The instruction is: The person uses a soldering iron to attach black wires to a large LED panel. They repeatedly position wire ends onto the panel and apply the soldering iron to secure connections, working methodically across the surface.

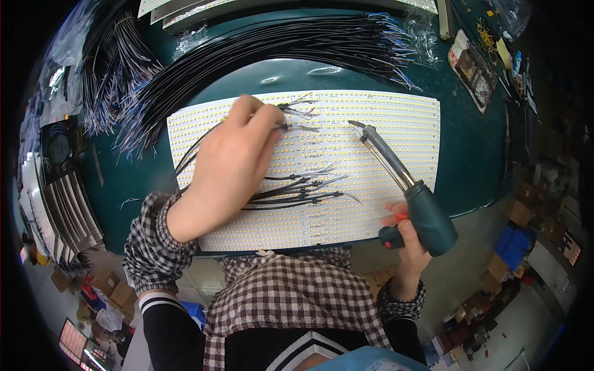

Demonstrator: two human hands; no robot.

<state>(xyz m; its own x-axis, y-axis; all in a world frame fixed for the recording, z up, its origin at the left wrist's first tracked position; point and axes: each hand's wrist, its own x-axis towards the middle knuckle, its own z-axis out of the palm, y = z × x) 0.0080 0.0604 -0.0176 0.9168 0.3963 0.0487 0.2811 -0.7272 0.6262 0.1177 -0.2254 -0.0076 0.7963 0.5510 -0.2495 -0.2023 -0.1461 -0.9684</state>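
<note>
A white LED board [390,198] with rows of small yellow chips lies on the green table. My left hand [229,161] is over its upper left part, fingers closed in a pinch around a thin black cable [193,153]; the fingertips are partly hidden. Stripped wire ends [303,128] stick out just right of these fingers. Below them, several more black cables [291,188] lie across the middle of the board. My right hand [409,253] grips a green soldering gun [430,219] by its handle. Its tip [354,124] points up and left over the board, apart from the wires.
A long bundle of black cables [272,49] arcs behind the board, beside a second tied bundle [124,55] at far left. A small dirty tray [473,68] sits at back right. Stacked strips [71,207] and a black fan [59,147] stand on the left.
</note>
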